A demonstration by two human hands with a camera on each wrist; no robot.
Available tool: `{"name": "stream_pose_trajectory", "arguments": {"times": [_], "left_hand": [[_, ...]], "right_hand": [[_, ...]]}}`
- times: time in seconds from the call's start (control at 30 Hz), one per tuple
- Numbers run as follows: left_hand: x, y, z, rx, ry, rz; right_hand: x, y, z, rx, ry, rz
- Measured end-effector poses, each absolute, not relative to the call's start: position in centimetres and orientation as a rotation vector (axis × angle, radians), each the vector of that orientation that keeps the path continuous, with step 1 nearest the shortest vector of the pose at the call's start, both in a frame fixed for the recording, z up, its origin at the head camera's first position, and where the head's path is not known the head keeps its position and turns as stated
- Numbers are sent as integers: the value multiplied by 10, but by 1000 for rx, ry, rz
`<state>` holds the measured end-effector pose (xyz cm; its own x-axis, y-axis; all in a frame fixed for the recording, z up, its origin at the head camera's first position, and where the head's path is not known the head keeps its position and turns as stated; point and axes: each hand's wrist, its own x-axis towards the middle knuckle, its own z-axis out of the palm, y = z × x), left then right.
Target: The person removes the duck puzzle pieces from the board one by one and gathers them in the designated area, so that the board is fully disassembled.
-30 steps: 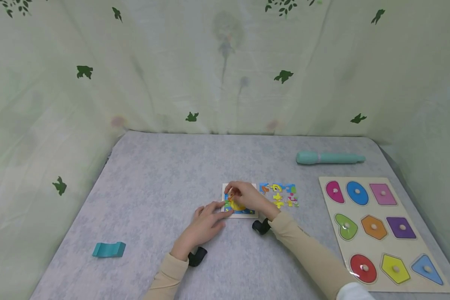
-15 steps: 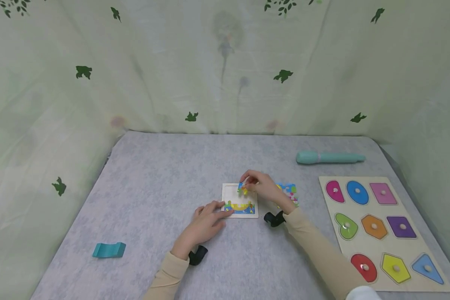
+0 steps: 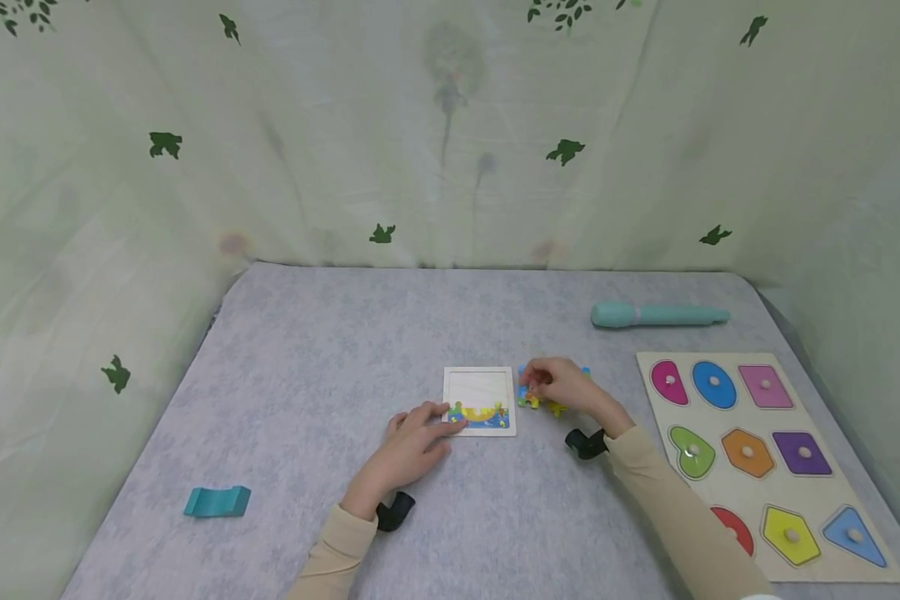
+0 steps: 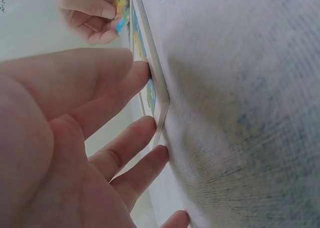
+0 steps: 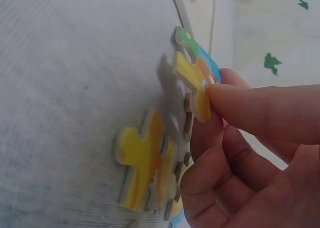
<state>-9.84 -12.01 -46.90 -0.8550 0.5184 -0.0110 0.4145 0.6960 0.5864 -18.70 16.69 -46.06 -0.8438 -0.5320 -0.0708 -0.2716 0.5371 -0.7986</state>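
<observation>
Right hand (image 3: 566,387) pinches a knobby cardboard jigsaw piece (image 5: 195,78) over loose pieces; left hand (image 3: 412,446), fingers straight, presses the square wooden puzzle frame (image 3: 479,401) on grey felt.

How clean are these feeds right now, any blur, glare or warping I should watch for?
Head view: even, soft light with no glare, sharp centre, table edges bowed by the wide lens. Left wrist view: the left hand fills the frame, soft and close, while the puzzle tray edge stays fairly clear. Right wrist view: the right hand pinches a puzzle piece in fair focus; the mat behind streaks.
</observation>
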Motion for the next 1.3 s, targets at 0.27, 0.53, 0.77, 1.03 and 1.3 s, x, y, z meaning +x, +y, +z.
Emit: {"name": "stream_pose_trajectory", "arguments": {"times": [0.27,0.53,0.77,1.03,1.3], "left_hand": [[-98,-119,-469,764,2744,870],[-97,-119,-469,746,2740,883],[-97,-118,-469,746,2757,874],[-101,-109,-469,864,2783,832],[-103,-96,-468,981,2740,689]], "right_hand": [[-184,167,-470,-626,2598,-1063],[-178,161,-471,-703,2715,-952],[-175,158,-474,-718,2801,-959],[-165,141,-471,-891,2651,-1092],[-160,128,-470,-945,2621,-1034]]}}
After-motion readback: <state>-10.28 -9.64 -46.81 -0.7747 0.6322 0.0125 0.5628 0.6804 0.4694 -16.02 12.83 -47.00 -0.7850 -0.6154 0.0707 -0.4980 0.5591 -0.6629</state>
